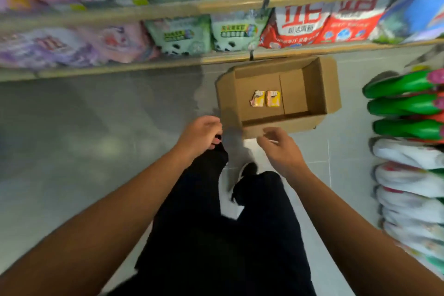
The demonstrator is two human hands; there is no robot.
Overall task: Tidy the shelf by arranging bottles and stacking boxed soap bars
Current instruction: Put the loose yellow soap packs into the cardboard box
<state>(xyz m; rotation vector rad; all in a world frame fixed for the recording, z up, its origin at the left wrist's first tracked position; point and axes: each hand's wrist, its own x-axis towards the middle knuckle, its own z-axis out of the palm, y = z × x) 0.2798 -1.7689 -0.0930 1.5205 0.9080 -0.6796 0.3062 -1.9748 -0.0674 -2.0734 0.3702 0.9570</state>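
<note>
An open cardboard box (pixel 319 94) lies on the grey floor below the shelf. Two yellow-and-orange boxed soap bars (pixel 265 98) lie side by side on its bottom. My left hand (pixel 201 134) hovers just left of the box's near corner, fingers loosely curled, holding nothing I can see. My right hand (pixel 278 146) hangs in front of the box's near wall, fingers relaxed and empty. Green bottles (pixel 406 103) lie on a rack at the right edge, with white bottles (pixel 408 175) below them.
Wooden shelves (pixel 144 65) run across the top, filled with detergent bags (pixel 319 24) in purple, green and red. My dark trousers and a black-and-white shoe (pixel 245 175) fill the lower middle. Bare floor tiles stretch to the left.
</note>
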